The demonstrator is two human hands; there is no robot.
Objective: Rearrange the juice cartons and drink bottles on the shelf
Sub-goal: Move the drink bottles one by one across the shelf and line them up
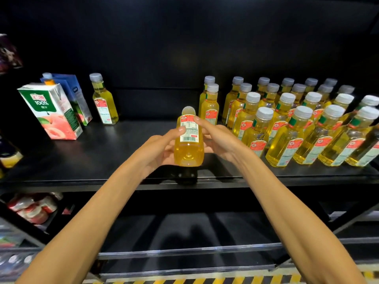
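A yellow drink bottle [188, 144] with a white cap and a red-and-white label stands upright at the front middle of the black shelf [114, 152]. My left hand [162, 149] grips its left side and my right hand [215, 138] grips its right side, fingertips on the label. Several like bottles [287, 124] stand in rows on the shelf's right half. One lone bottle [105, 99] stands at the back left. A peach juice carton [52, 111] stands at the left, with a blue carton [74, 95] behind it.
Bare shelf lies between the lone bottle and the bottle rows. A lower shelf [184, 228] sits below, with red-and-white packs [33, 208] at its left. A yellow-and-black striped edge [184, 280] runs along the bottom. More goods sit at the far left edge.
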